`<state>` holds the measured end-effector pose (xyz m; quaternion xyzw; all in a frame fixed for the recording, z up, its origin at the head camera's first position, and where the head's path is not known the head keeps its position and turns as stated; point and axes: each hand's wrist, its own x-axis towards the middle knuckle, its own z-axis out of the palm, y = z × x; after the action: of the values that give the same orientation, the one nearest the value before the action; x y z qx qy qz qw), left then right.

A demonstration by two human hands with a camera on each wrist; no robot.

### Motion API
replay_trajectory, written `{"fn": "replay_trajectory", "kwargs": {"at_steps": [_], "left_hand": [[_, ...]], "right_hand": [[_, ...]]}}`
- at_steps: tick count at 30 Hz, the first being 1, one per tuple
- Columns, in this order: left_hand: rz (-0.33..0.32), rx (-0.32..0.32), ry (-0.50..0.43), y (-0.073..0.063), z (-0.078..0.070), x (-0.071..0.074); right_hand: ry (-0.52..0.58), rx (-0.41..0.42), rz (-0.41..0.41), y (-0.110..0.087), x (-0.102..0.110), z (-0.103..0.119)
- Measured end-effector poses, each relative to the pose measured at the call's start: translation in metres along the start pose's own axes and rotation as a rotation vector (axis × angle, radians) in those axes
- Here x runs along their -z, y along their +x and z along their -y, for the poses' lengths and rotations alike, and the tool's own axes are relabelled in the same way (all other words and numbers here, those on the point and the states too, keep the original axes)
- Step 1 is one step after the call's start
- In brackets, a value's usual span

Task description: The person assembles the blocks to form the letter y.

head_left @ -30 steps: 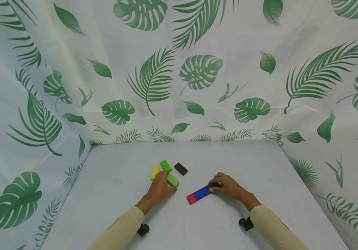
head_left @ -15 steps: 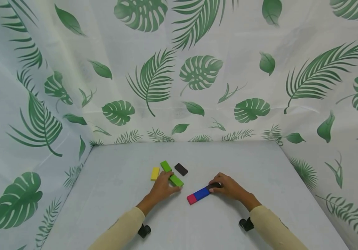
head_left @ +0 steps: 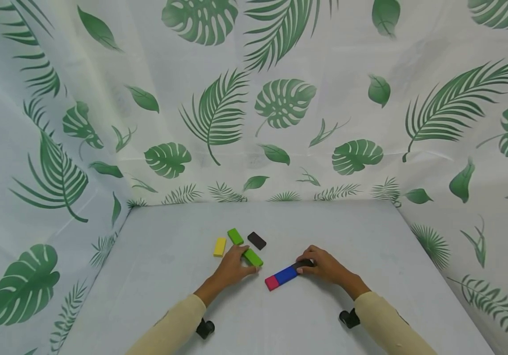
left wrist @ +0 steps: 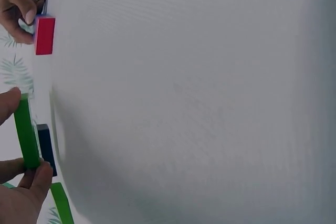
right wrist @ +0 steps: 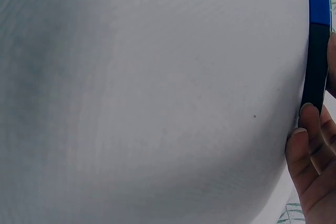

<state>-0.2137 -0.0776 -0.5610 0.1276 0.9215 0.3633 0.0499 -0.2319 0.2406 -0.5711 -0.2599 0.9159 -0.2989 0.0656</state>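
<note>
My left hand (head_left: 232, 266) pinches a green block (head_left: 253, 257) by its two ends, thumb on one end and fingers on the other. In the left wrist view that green block (left wrist: 26, 132) appears raised off the table. To its right, a red block (head_left: 272, 282), a blue block (head_left: 286, 274) and a black block (right wrist: 316, 66) lie end to end in a slanting row. My right hand (head_left: 327, 265) grips the black block at the row's far right end, partly covering it.
Behind my left hand lie a loose yellow block (head_left: 220, 247), a second green block (head_left: 235, 236) and a second black block (head_left: 257, 240). The white table (head_left: 183, 222) is bounded by leaf-printed sheets (head_left: 303, 162) at the back and sides.
My left hand has shifted slightly right with the green block, away from the yellow block and the second green block. The right hand and the row stay still.
</note>
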Motion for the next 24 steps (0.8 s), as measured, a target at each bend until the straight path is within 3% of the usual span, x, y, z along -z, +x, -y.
{"fn": "replay_trajectory", "kwargs": {"at_steps": [9, 24], "left_hand": [[0.03, -0.029, 0.003, 0.0002, 0.0008, -0.0033], [0.038, 0.024, -0.036, -0.0016, -0.0032, -0.0097]], "right_hand": [[0.002, -0.001, 0.001, -0.0003, -0.0008, -0.0009], [0.0, -0.002, -0.002, 0.0001, -0.0008, -0.0015]]}}
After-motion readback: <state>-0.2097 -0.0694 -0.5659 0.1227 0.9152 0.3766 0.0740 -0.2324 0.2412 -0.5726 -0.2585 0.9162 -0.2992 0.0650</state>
